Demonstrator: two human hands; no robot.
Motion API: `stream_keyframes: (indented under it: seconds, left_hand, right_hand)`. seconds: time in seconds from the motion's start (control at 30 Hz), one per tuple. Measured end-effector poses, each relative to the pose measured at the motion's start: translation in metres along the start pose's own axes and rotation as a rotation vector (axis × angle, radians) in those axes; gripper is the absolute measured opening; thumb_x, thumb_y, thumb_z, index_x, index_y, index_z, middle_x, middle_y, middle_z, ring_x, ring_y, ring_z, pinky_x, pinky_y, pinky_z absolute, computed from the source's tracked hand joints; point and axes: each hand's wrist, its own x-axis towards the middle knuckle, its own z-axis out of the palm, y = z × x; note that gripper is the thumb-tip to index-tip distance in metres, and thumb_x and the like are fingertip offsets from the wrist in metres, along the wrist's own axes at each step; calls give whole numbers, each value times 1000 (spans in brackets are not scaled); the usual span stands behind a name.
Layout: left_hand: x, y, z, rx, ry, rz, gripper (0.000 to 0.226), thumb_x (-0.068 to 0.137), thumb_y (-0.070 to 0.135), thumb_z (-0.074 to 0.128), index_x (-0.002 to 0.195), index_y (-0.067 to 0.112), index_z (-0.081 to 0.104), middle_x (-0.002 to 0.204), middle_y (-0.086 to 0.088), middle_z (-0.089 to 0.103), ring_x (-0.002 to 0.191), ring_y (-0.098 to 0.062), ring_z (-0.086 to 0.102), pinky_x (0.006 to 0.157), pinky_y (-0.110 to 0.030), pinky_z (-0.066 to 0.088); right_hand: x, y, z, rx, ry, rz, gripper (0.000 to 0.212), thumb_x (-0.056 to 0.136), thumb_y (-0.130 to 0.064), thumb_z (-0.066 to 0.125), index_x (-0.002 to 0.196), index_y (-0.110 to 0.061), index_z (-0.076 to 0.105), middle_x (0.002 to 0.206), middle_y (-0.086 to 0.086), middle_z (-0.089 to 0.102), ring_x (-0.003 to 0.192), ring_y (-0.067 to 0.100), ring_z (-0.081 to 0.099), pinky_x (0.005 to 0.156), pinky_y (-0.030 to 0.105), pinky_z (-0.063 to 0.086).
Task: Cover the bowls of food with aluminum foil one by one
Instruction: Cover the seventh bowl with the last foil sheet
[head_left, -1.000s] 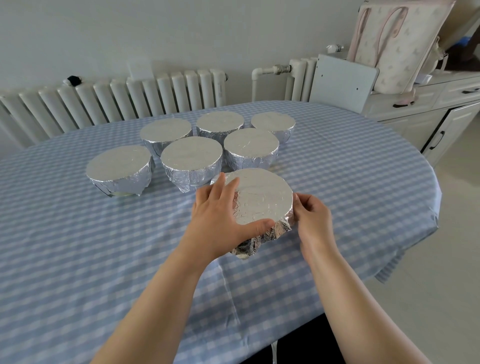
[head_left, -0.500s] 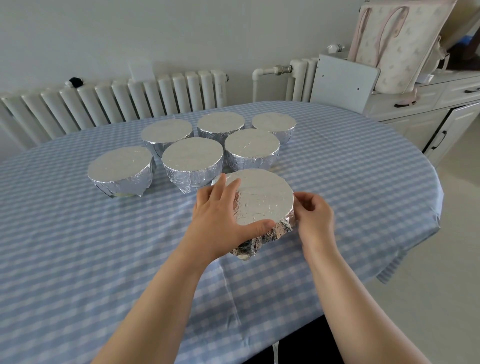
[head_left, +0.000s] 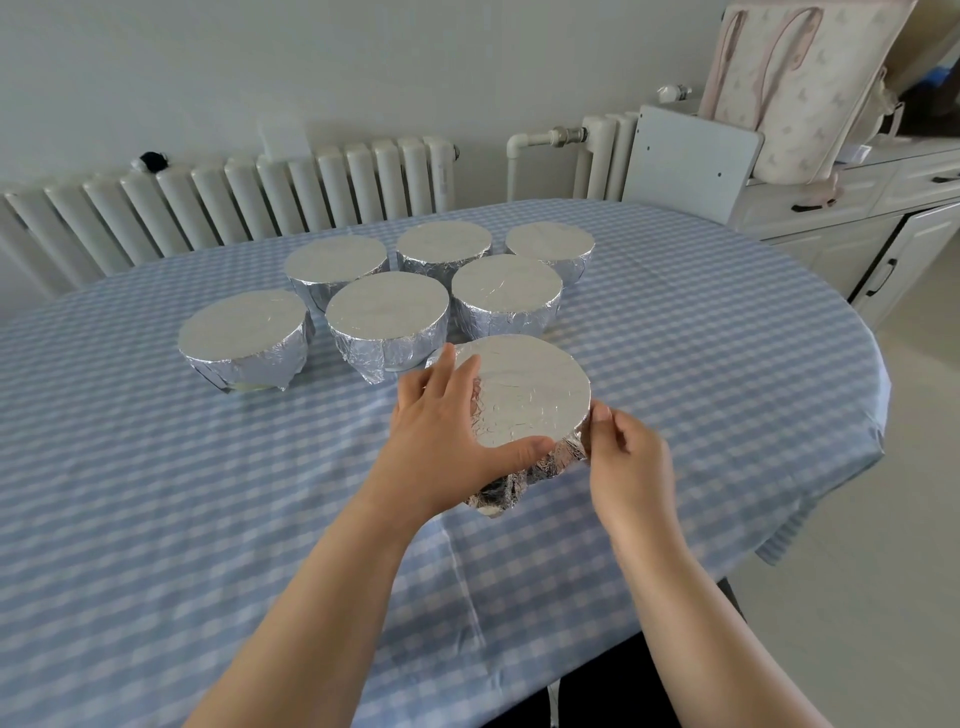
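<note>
No readable text, label, brand, number or sign anywhere.

Plain pale wall (head_left: 363, 62). White ribbed radiator (head_left: 234, 202) along wall, second radiator (head_left: 605, 156) with pipe to right. Oval table under blue-white checked cloth (head_left: 701, 353). White cabinet (head_left: 883, 228), dark handles, pale patterned bag (head_left: 800, 88) on top. Light tiled floor (head_left: 883, 519). Soft daylight.
</note>
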Motion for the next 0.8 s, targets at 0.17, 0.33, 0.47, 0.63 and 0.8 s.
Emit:
stream_keyframes:
  seconds: [0.17,0.33,0.47,0.63,0.8]
  left_hand:
    - [0,0,0,-1,3,2,121,56,89,49,154,25,19,163,7,7,144,-12,1,120,-37,15]
    - [-1,0,1,-22,13,-2,123,54,91,51,154,25,20,163,8,8,143,-11,1,120,-37,16]
    - [-2,2,0,-30,17,-4,116,60,83,57,154,25,20,163,9,7,143,-11,0,119,-36,16]
    - [-2,4,1,-77,27,-13,113,61,79,64,153,28,21,162,9,7,142,-9,0,118,-34,16]
    - [-3,9,7,-80,65,-20,112,62,80,64,152,28,22,163,6,6,141,-10,2,117,-33,16]
  right_hand:
    - [-5,-2,5,297,-35,183,26,102,-30,48,92,-28,72,88,-6,76,88,10,71,92,41,55]
    - [-7,-1,9,324,-86,232,32,103,-35,45,96,-20,73,91,-7,76,93,8,70,97,41,53]
    - [-6,-3,8,269,-92,238,39,103,-43,40,91,-24,73,88,-7,76,92,12,70,95,46,53]
    - [-8,-10,2,289,-152,227,73,91,-68,41,112,-3,63,113,22,64,110,42,57,92,63,47]
    - [-7,-13,-1,273,-166,223,45,91,-63,48,98,-27,74,98,-5,75,100,14,68,92,36,53]
